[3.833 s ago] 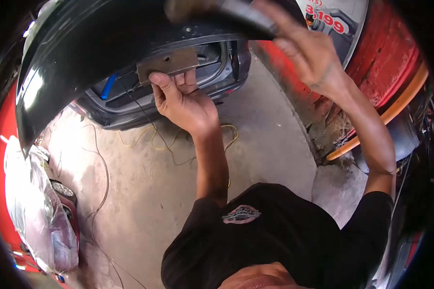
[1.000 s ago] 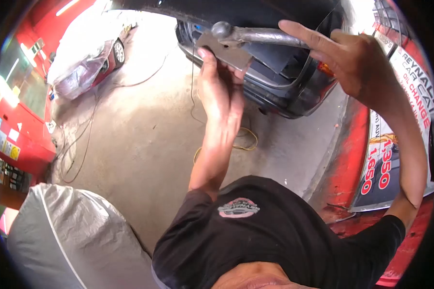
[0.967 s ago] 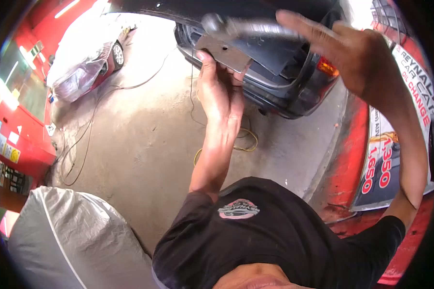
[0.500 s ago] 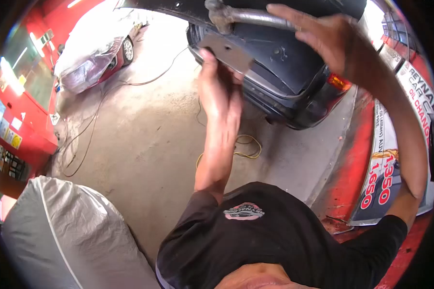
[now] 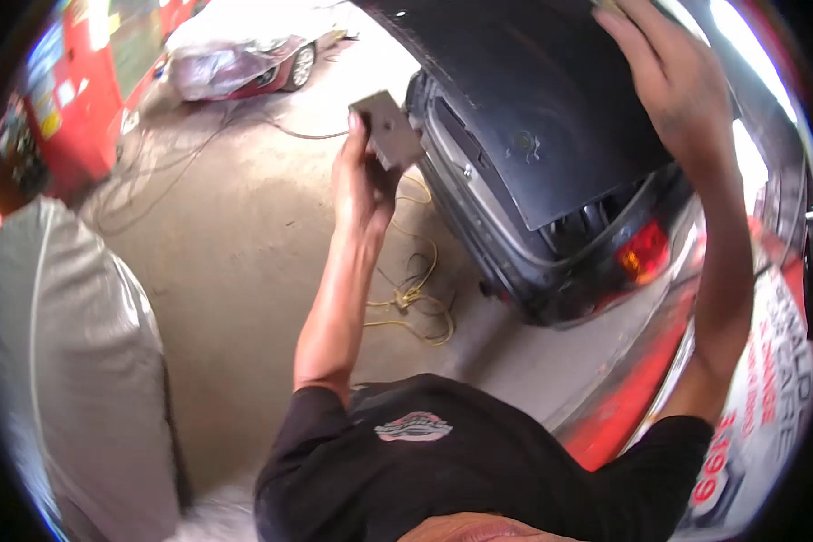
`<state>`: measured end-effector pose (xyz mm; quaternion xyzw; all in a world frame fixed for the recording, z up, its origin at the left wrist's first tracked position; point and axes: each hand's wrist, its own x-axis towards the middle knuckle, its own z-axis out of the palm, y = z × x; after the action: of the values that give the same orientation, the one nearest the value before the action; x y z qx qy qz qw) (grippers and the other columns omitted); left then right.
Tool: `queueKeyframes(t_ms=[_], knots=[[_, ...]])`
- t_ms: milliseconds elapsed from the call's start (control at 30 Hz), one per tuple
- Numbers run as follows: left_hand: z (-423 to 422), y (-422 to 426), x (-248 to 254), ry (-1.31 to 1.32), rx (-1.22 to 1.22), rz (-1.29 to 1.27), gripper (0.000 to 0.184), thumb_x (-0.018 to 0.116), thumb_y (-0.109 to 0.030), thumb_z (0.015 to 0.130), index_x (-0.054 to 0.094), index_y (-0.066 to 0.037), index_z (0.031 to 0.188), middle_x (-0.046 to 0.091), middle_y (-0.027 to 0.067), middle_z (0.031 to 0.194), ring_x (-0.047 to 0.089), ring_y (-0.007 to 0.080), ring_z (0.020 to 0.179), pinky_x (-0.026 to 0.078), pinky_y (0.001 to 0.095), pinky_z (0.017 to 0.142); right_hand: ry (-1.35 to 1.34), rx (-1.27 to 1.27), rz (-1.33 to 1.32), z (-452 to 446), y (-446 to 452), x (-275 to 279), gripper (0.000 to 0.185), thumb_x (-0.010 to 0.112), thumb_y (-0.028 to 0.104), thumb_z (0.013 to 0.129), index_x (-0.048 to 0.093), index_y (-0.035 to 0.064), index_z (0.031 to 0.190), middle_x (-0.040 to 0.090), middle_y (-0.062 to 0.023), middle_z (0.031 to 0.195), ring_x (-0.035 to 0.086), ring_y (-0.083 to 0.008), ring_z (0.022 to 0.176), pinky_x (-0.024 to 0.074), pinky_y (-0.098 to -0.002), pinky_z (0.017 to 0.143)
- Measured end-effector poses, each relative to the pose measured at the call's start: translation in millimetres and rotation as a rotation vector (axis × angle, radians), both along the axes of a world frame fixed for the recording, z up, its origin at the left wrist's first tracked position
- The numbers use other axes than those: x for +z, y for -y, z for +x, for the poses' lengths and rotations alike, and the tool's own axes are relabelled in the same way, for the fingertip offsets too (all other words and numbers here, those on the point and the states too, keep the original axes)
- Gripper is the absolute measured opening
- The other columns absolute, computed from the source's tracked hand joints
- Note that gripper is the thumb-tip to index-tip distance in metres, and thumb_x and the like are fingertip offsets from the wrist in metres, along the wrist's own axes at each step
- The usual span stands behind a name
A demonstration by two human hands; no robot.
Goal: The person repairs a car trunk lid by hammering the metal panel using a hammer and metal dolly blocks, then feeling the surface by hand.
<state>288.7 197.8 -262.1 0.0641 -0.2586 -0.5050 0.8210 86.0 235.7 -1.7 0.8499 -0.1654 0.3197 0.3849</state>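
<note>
My left hand is closed around a flat grey-brown rectangular block with a small round hole in its face. It holds the block up, tilted, beside the rear edge of a dark car. My right hand is raised at the top edge of the view, over the car's dark rear panel. Its fingers are bent together at a small pale bit of something; the rest is cut off by the frame, so I cannot tell what it is.
A yellow cord lies coiled on the concrete floor below the car. A grey-covered vehicle stands at left, and a plastic-wrapped red car farther back. At right are a red kerb and a printed sign.
The head view has turned, showing more of the dark car. The hammer-like metal tool by my right hand has left the view. My left hand still holds the block, now away from that tool.
</note>
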Motion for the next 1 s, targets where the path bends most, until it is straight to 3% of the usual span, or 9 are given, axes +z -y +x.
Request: queueKeyframes(t_ms=[67,100,267,333,500,533,667,833,1000], knots=[[-13.7,-13.7,-50.3,-0.11,0.021,0.202,0.048,0.046,-0.043,0.102,0.05,-0.006,0.132,0.059,0.017,0.111,0.06,0.0287,0.097,0.05,0.0489,0.091,0.047,0.035,-0.005,-34.7,-15.1,-12.5,0.032,0.054,0.012,0.098,0.061,0.0046,0.128,0.07,-0.0143,0.107,0.067,-0.0185,0.094,0.0479,-0.0269,0.087],[-26.8,-18.7,-79.2,-0.184,0.035,0.315,0.044,0.047,-0.042,0.101,0.052,-0.007,0.127,0.058,0.0138,0.104,0.058,0.0266,0.089,0.051,0.0486,0.087,0.085,0.086,0.044,-47.5,-31.1,-23.9,0.032,0.059,0.009,0.093,0.064,0.0068,0.124,0.07,-0.018,0.102,0.07,-0.0257,0.084,0.0511,-0.0335,0.076],[-116.7,-23.6,-283.8,-0.511,-0.024,0.65,0.029,0.051,-0.041,0.099,0.053,-0.013,0.101,0.052,0.0047,0.089,0.051,0.0223,0.075,0.051,0.0462,0.071,0.403,0.283,0.162,-145.8,-20.3,-115.3,0.034,0.049,0.018,0.101,0.059,-0.0087,0.119,0.055,-0.0034,0.07,0.044,-0.0045,0.056,0.0379,-0.0179,0.053],[-167.9,-31.4,-386.7,-0.566,-0.002,0.737,0.027,0.054,-0.04,0.097,0.055,-0.014,0.1,0.051,0.0054,0.087,0.052,0.0244,0.076,0.053,0.0475,0.071,0.444,0.411,0.283,-172.2,-7.0,-157.4,0.039,0.046,0.026,0.102,0.055,-0.0088,0.118,0.048,-0.0008,0.062,0.04,-0.0054,0.053,0.0375,-0.02,0.05],[-286.2,-114.0,-482.7,-0.646,-0.128,1.0,0.026,0.059,-0.039,0.093,0.055,-0.014,0.094,0.051,0.0052,0.08,0.051,0.0244,0.071,0.05,0.0494,0.066,0.319,0.583,1.286,-223.5,47.9,-301.6,0.042,0.049,0.028,0.103,0.045,-0.0035,0.13,0.054,-0.003,0.071,0.049,-0.0087,0.053,0.0407,-0.0221,0.047],[-303.3,-130.4,-497.6,-0.629,-0.152,1.061,0.026,0.059,-0.038,0.092,0.055,-0.013,0.093,0.051,0.0059,0.077,0.051,0.0247,0.069,0.05,0.0497,0.065,0.293,0.53,1.587,-224.0,41.5,-327.7,0.035,0.053,0.024,0.1,0.051,0.005,0.129,0.055,0.0004,0.074,0.052,-0.0058,0.055,0.0446,-0.0206,0.053],[-340.8,-159.9,-566.4,-0.634,-0.081,1.175,0.019,0.057,-0.028,0.09,0.053,-0.01,0.088,0.051,0.0088,0.073,0.051,0.0272,0.064,0.051,0.05,0.061,0.174,0.097,2.211,-214.1,52.2,-446.0,0.023,0.056,0.024,0.098,0.058,0.0049,0.111,0.053,-0.001,0.066,0.046,-0.0082,0.042,0.041,-0.0255,0.037],[-346.3,-174.2,-571.3,-0.718,0.122,1.158,0.019,0.053,-0.024,0.092,0.055,-0.005,0.096,0.056,0.0097,0.074,0.056,0.0283,0.061,0.053,0.0461,0.06,0.029,-0.387,2.416,-272.3,90.7,-625.9,0.019,0.062,0.022,0.093,0.06,0.0046,0.085,0.056,-0.0049,0.063,0.053,-0.014,0.043,0.0444,-0.0303,0.037],[-351.2,-192.0,-610.0,-0.964,0.262,1.136,0.02,0.056,-0.024,0.091,0.053,-0.006,0.098,0.056,0.0096,0.08,0.057,0.026,0.066,0.053,0.0419,0.058,-0.18,-0.629,2.331,-360.5,90.8,-695.0,0.024,0.064,0.019,0.091,0.058,0.0037,0.073,0.058,-0.0066,0.058,0.054,-0.0175,0.042,0.044,-0.0345,0.036]])
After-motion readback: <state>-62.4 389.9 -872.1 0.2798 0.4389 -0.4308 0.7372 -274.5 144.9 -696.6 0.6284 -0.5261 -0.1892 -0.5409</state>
